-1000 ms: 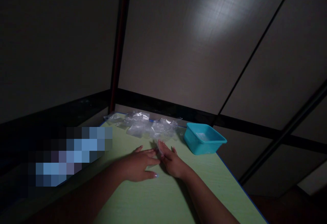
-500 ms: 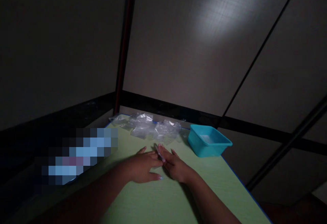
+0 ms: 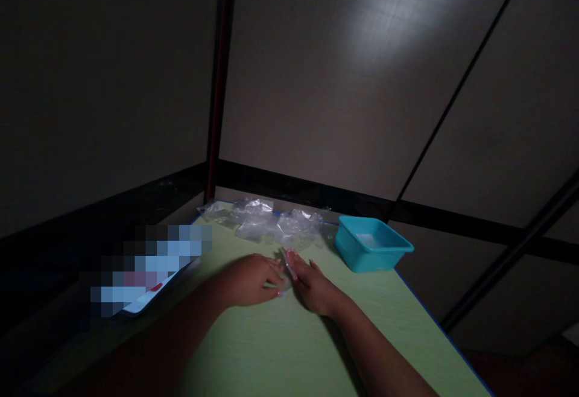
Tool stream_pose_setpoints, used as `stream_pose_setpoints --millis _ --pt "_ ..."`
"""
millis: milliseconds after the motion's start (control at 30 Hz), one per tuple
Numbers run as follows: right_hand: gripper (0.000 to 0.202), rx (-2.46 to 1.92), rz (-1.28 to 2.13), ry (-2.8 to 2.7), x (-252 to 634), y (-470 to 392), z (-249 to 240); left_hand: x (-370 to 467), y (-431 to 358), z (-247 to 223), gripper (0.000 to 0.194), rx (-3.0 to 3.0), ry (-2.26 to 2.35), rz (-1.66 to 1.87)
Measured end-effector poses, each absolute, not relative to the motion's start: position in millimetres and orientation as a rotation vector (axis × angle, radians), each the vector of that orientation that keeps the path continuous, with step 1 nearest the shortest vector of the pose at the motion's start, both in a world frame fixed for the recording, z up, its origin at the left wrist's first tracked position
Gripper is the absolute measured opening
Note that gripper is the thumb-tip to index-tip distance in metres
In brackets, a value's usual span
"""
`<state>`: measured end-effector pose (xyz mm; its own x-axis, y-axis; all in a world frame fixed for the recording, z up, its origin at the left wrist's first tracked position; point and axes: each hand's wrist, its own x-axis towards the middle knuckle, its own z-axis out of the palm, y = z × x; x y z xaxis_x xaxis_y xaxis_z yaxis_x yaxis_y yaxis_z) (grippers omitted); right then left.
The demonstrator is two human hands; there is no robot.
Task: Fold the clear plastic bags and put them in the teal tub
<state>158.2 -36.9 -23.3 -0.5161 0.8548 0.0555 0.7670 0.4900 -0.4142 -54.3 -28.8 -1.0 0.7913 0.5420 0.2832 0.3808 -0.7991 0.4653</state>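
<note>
Over the middle of the pale green table (image 3: 262, 343), my right hand (image 3: 314, 285) pinches a small, thin clear plastic piece (image 3: 288, 263) that stands on edge along its fingers. To its left is my left hand (image 3: 253, 279), palm toward the table, with thumb and fingers apart and nothing seen between them. Its fingertips are close to the plastic piece; whether they touch it is not clear. Beyond both hands lie crumpled clear plastic bags (image 3: 296, 227) near the table's far edge.
A turquoise basket (image 3: 373, 259) stands at the right edge, with something pale inside. On the left is a bright, slanted object (image 3: 140, 306), mostly blurred out. Dark-trimmed wall panels (image 3: 312, 95) rise behind the table.
My left hand has drawn slightly back from the plastic piece, widening the gap between the hands. My right hand still holds the piece. The view has shifted a little.
</note>
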Motion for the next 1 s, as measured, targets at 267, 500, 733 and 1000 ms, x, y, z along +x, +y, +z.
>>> stream_pose_setpoints --millis 267,500,733,1000 --pt "0.050 -1.615 0.459 -2.312 157.8 -34.4 -20.2 -53.1 -27.5 -11.2 0.034 2.618 0.687 0.525" --pt "0.053 -1.824 0.289 -2.295 159.7 -29.1 -24.3 -54.0 -26.0 -14.3 0.037 2.619 0.732 0.483" --pt "0.043 -1.866 0.302 -2.253 158.7 -24.9 -25.1 -54.0 -23.2 -16.9 0.039 2.608 0.721 0.476" --pt "0.041 -1.718 0.435 -2.241 158.2 -27.9 -22.2 -54.5 -23.7 -15.2 0.037 2.590 0.711 0.495"
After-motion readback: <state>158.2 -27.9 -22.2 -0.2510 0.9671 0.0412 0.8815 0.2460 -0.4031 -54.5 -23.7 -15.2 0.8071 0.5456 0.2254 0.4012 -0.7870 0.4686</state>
